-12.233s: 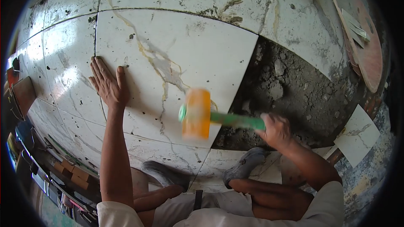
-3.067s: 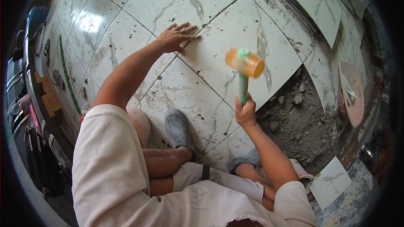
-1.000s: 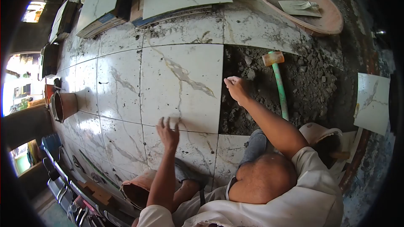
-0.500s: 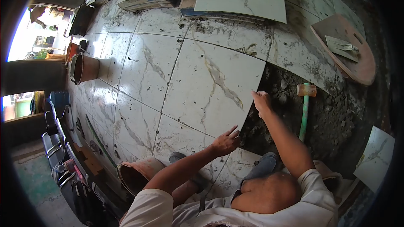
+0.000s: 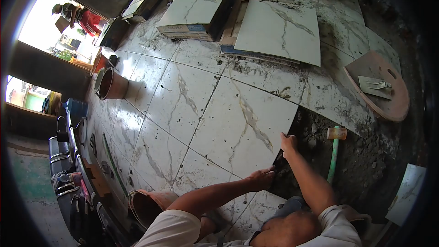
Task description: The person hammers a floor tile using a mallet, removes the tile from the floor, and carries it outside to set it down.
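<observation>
A large white marbled tile (image 5: 247,128) lies among laid tiles, its right edge beside a patch of dark, loose mortar (image 5: 361,160). At that edge my right hand (image 5: 288,145) has its fingers closed on the tile, with the fingertips partly hidden. My left hand (image 5: 262,179) is closed at the tile's near right corner, its fingers together at the edge. A mallet with an orange head and green handle (image 5: 334,155) rests on the mortar, right of my right hand, touched by neither hand.
Stacked tiles (image 5: 196,9) and another marbled tile on boxes (image 5: 279,32) stand beyond. A pink board (image 5: 382,87) bears a trowel (image 5: 375,86). Buckets stand at left (image 5: 112,84) and near me (image 5: 151,203). Outside the opening is a person (image 5: 75,16). A loose tile (image 5: 407,194) is at right.
The mallet, earlier held in my right hand, now lies on the mortar. My left hand has come across to the tile's near right corner. The view has tilted up, bringing a person outside into sight.
</observation>
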`<action>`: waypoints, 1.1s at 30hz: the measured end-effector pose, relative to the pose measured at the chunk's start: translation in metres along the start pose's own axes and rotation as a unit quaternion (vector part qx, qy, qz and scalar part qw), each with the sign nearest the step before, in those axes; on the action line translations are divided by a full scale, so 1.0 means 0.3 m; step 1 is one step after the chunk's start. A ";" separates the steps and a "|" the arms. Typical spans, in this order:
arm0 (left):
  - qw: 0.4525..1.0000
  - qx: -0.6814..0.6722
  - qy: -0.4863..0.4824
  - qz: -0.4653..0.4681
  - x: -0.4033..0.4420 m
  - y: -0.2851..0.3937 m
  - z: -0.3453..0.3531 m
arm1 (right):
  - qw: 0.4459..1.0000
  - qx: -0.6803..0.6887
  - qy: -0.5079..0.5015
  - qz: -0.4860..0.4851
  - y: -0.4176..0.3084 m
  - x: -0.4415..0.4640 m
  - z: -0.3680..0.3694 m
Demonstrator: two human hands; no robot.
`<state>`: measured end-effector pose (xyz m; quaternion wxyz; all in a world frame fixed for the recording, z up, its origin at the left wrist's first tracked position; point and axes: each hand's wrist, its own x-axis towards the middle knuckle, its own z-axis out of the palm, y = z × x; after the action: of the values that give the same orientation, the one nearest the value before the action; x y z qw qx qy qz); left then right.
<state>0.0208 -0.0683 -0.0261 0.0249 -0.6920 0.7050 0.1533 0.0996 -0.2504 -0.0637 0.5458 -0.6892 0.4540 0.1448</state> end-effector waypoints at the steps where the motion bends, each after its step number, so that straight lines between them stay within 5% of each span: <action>1: 1.000 0.001 0.000 0.000 0.003 0.000 -0.007 | 1.000 0.009 -0.004 0.003 -0.008 -0.002 0.001; 21: 0.993 0.081 -0.072 0.045 0.061 0.014 0.034 | 0.999 0.021 0.019 0.026 -0.048 -0.053 -0.015; 28: 1.000 0.023 -0.009 -0.012 0.081 0.025 0.117 | 0.998 0.027 0.049 0.012 -0.031 -0.045 -0.003; 33: 0.994 0.005 -0.105 -0.013 0.103 0.034 0.135 | 0.999 0.035 0.030 0.026 -0.045 -0.052 -0.018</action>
<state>0.0023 -0.0881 -0.0703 0.1044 -0.6807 0.6903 0.2216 0.1000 -0.2479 -0.0424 0.5521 -0.6615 0.4926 0.1223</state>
